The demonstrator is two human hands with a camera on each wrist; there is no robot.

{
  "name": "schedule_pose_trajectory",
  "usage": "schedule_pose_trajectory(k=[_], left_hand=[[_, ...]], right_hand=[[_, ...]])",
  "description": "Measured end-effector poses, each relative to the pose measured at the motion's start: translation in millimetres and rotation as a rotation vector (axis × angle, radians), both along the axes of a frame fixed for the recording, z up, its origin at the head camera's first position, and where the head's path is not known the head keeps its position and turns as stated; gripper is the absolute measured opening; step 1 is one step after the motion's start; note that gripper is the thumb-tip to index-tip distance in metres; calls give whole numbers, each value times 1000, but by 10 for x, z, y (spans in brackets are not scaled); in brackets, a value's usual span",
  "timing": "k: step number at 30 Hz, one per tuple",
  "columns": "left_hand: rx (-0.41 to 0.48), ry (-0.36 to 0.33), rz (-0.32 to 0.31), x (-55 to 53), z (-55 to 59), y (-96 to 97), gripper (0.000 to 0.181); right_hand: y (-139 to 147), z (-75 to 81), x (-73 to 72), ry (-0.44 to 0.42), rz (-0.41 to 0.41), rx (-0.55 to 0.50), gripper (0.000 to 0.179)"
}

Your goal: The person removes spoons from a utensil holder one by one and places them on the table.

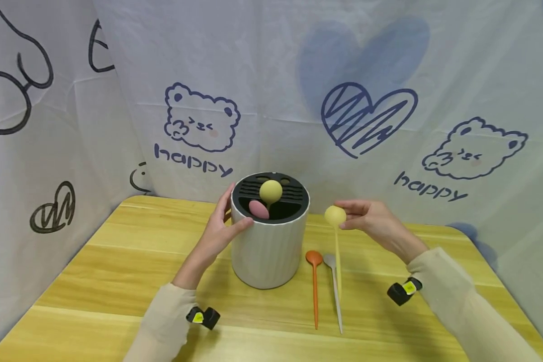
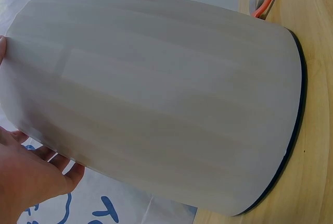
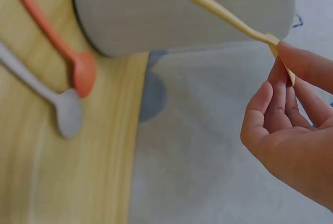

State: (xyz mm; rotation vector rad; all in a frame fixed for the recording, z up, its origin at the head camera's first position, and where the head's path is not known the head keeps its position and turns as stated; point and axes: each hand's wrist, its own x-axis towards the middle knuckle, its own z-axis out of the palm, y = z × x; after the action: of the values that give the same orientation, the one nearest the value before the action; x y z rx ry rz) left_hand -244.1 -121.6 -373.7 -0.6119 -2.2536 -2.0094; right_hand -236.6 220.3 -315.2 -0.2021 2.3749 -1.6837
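Observation:
My left hand [image 1: 211, 236] holds the white ribbed utensil holder [image 1: 269, 256] at its upper left side, thumb near the front rim and fingers round the side. A yellow spoon [image 1: 270, 191] and a pink spoon [image 1: 259, 209] stand bowl-up in the opening of its black slotted top. To the right of the holder, my right hand [image 1: 374, 220] pinches another yellow spoon [image 1: 335, 216] by its bowl, with the handle hanging down. In the right wrist view, thumb and fingertips meet on the edge of this spoon [image 3: 208, 4].
An orange spoon [image 1: 314, 258] and a grey spoon [image 1: 329, 260] lie side by side on the wooden table [image 1: 117, 251], right of the holder. Behind the table hangs a white cloth [image 1: 280, 141] with blue drawings.

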Motion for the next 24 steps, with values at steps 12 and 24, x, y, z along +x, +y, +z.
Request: schedule_pose_trajectory(k=[12,24], left_hand=[[0,-7,4,9,19,5,103],[3,-1,8,26,-3,2,106]], right_hand=[[275,-364,12,-87,98,106,60],[450,-697,21,-122,81,98,60]])
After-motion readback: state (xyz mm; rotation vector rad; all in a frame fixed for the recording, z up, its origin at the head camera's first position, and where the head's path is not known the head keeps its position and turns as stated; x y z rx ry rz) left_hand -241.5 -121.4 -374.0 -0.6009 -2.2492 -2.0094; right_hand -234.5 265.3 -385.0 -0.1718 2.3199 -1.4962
